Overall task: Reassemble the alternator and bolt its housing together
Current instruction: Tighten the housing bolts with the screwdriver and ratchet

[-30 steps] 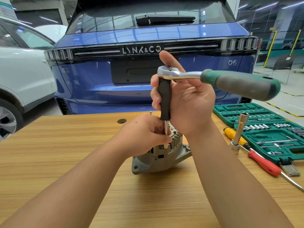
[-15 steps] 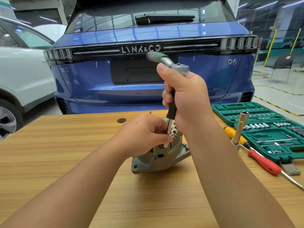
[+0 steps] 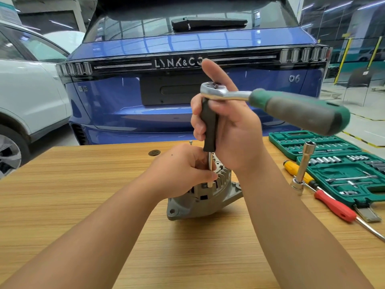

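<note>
A grey alternator point(image 3: 200, 201) stands on the wooden table point(image 3: 83, 184), its finned housing facing up. A ratchet wrench point(image 3: 291, 107) with a green and grey handle sits on a black-sleeved extension bar point(image 3: 209, 126) that drops vertically onto the housing's rim. My right hand point(image 3: 231, 130) grips the black sleeve of the bar just under the ratchet head, index finger pointing up. My left hand point(image 3: 183, 170) rests on top of the alternator and pinches the bar's lower steel shaft. The bolt under the socket is hidden.
An open green socket set case point(image 3: 341, 167) lies at the right. Beside it are a red-handled screwdriver point(image 3: 335, 207), a yellow-handled screwdriver point(image 3: 291, 166) and an upright long socket point(image 3: 304, 165). A small bolt point(image 3: 190, 142) stands at the table's far edge. A blue car point(image 3: 187, 90) is parked behind.
The ratchet handle swung away to the far left half a second ago and is now back pointing right. Both hands stay on the bar and alternator.
</note>
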A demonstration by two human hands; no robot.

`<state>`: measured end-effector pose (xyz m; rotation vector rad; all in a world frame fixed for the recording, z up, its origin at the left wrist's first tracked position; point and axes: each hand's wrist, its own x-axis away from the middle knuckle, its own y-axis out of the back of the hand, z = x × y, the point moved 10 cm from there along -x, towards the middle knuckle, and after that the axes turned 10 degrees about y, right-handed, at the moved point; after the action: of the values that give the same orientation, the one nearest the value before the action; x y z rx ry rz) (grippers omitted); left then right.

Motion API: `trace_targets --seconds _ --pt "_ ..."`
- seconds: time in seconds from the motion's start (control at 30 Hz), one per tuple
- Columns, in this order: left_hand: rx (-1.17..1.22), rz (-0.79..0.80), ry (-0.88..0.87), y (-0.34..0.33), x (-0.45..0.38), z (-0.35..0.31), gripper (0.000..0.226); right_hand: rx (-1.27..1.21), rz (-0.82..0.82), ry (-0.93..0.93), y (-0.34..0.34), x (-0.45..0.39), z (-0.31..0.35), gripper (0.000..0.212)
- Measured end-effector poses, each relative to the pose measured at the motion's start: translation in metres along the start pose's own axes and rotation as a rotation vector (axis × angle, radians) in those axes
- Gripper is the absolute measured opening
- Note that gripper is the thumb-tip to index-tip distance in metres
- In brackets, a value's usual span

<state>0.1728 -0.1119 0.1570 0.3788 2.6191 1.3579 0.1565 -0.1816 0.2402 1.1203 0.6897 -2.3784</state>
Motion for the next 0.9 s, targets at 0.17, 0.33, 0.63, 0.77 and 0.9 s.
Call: trace_targets --seconds 0.17,0.33,0.63,0.77,0.9 --pt "0.011 0.004 -0.001 0.000 0.001 -0.001 0.009 -0.142 0.054 -0.060 -0.004 0.004 -0.002 0.042" --pt "0.000 -0.024 0.022 0.001 -0.001 0.003 0.008 -0.013 -0.160 -0.147 0.012 0.000 -0.008 0.044" --pt "0.007 -0.038 0.014 0.002 -0.002 0.001 0.008 -0.050 -0.149 -0.087 0.017 -0.001 0.001 0.034" --pt "0.041 -0.008 0.026 0.000 -0.002 0.003 0.007 0.188 -0.049 0.093 0.004 -0.002 0.009 0.043" --pt "0.050 0.003 0.027 0.000 -0.002 0.004 0.007 0.124 -0.002 0.052 0.001 -0.001 0.000 0.044"
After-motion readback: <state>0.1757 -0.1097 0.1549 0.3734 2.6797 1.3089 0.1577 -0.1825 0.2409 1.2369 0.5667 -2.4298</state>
